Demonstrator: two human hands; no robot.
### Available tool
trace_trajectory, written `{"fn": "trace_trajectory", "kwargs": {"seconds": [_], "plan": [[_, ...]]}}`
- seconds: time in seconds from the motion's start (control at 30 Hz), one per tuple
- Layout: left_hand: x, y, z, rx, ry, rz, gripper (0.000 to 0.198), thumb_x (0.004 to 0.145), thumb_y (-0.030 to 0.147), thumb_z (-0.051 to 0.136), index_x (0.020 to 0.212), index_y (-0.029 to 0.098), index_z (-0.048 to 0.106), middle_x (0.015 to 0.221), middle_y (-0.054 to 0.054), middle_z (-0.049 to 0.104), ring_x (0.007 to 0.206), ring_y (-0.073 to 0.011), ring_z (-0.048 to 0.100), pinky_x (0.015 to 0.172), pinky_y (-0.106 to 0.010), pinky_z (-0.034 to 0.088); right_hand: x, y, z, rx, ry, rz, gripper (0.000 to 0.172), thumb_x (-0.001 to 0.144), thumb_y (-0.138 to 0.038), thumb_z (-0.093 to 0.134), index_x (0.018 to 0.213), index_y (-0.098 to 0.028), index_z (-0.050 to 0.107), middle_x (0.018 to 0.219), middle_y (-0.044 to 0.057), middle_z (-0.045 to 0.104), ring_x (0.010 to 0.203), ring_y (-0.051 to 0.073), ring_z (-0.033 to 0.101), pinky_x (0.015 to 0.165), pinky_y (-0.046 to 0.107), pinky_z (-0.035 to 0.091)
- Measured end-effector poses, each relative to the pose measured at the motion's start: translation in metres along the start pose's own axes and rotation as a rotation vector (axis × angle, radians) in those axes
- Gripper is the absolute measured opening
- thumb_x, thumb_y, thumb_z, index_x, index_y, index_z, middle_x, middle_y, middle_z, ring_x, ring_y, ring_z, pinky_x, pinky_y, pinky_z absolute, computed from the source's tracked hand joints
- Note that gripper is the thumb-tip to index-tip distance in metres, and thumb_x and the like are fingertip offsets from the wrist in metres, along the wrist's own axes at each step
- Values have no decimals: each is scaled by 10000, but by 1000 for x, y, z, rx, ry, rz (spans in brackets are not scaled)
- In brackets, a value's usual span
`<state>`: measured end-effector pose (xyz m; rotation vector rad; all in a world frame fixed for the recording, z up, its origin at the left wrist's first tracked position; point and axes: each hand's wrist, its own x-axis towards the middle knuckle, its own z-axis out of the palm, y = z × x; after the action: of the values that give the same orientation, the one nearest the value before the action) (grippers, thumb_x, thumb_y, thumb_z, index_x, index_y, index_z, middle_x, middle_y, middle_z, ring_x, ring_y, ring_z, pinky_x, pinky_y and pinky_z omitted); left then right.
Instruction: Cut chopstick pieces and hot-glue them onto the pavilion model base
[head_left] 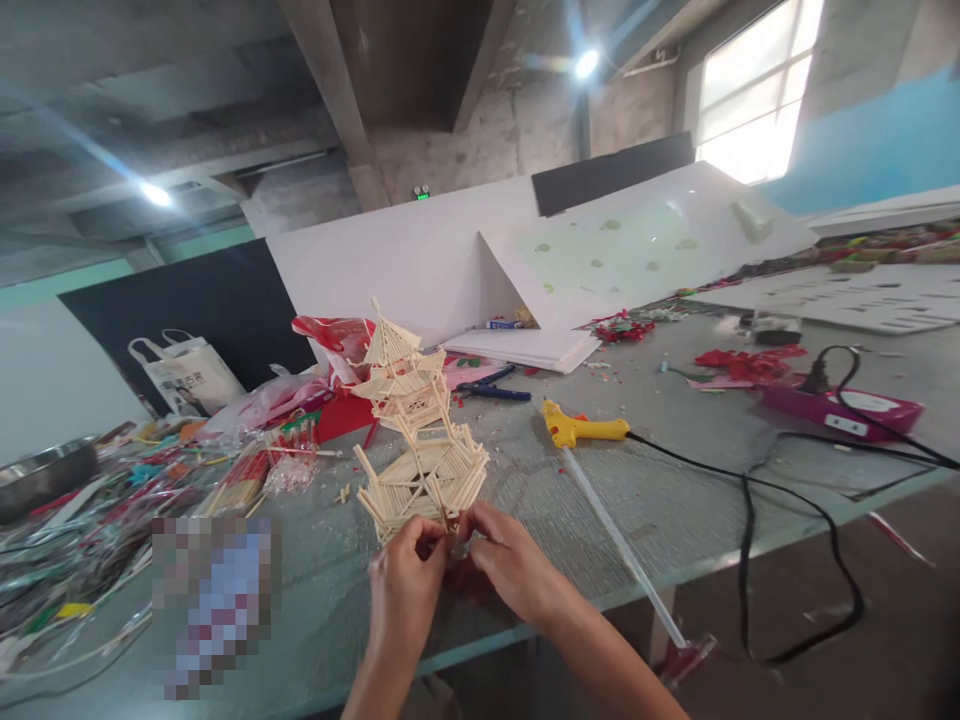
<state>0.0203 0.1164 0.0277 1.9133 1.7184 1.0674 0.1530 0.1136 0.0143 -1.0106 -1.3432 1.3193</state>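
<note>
Close to the table's front edge, my left hand (410, 572) and my right hand (501, 556) meet at the near side of a flat, many-sided frame of pale wooden sticks (431, 480). Fingers of both hands are pinched together. Whatever lies between the fingertips is too small and too covered to make out. Just behind the frame stands a tiered pagoda model (409, 375) built from the same sticks, with a pointed roof. To the right lies a yellow hot glue gun (581, 426), with a clear glue stick (622, 545) below it reaching past the table edge.
Blue-handled pliers (495, 388) lie behind the glue gun. A purple power strip (840, 412) with black cable sits at right. Bagged sticks (251, 470), plastic scraps and a metal bowl (49, 475) crowd the left. White boards (525, 348) are at the back.
</note>
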Motion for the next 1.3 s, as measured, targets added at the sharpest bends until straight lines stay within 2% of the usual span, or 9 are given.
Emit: {"fn": "trace_trajectory", "kwargs": {"seconds": [0.33, 0.5, 0.8, 1.03, 1.3], "plan": [[5, -5, 3, -186, -53, -93, 218, 714, 395, 566, 652, 188, 590, 523, 30, 592, 468, -130, 549, 452, -215, 410, -3, -6, 0, 17, -23, 2, 164, 586, -146, 350, 729, -205, 406, 614, -33, 529, 552, 148, 602, 435, 203, 403], [4, -5, 3, -220, -41, -101, 200, 705, 372, 586, 638, 185, 583, 510, 38, 576, 445, -114, 520, 450, -212, 410, -3, -9, 0, -51, -14, 5, 159, 578, -136, 350, 711, -199, 409, 591, -24, 561, 563, 130, 599, 460, 187, 391], [6, -7, 4, -291, -54, -119, 200, 687, 367, 608, 625, 178, 586, 504, 39, 584, 443, -119, 539, 446, -217, 421, -2, -9, -1, 27, -50, 14, 166, 578, -147, 342, 724, -206, 396, 559, -33, 551, 535, 153, 600, 435, 211, 403], [8, -7, 6, -308, -29, -131, 163, 656, 319, 640, 593, 175, 597, 483, 40, 595, 451, -118, 553, 472, -214, 400, -3, -7, -1, -43, -35, 1, 156, 592, -144, 344, 724, -201, 406, 590, -21, 557, 544, 144, 598, 436, 200, 394], [7, -2, 5, -446, -43, -186, 197, 637, 336, 655, 591, 163, 574, 474, 34, 594, 428, -124, 557, 444, -222, 420, -4, -12, -1, -53, -37, 13, 140, 609, -143, 350, 721, -201, 409, 562, -27, 546, 531, 137, 583, 434, 197, 391]]}}
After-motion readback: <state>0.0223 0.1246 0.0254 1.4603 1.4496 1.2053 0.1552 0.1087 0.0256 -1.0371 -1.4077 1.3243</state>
